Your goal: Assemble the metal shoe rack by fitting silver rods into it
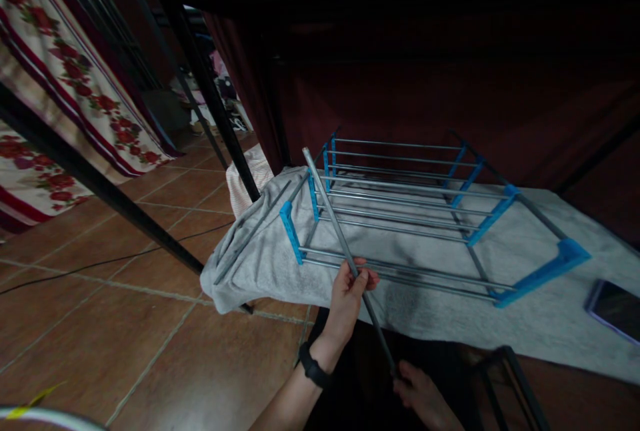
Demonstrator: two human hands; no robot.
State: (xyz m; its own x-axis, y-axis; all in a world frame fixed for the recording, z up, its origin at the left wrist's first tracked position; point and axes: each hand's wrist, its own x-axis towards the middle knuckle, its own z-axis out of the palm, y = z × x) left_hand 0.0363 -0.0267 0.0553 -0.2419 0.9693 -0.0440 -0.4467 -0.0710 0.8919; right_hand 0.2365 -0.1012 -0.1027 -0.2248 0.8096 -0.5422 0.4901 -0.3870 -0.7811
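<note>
My left hand [350, 289], with a black band on its wrist, is closed around the middle of a grey metal tube [330, 214]. The tube slants from upper left to lower right. At its lower end, my right hand [417, 387] grips it with bent fingers. Just behind stands a rack [400, 199] of metal rods joined by blue plastic brackets, lying on a grey cloth. The tube's upper part passes in front of the rack's left side and hides some of it. A blue end bracket [291, 232] is left of the tube; a larger blue bracket [545, 274] sits at the right.
Loose thin rods [253, 234] lie on the left end of the grey cloth [425, 321]. A phone [615, 309] rests at the right. Black frame posts [215, 101] rise at the left, and a dark stool frame [510, 384] is below. A cable [120, 256] crosses the tiled floor.
</note>
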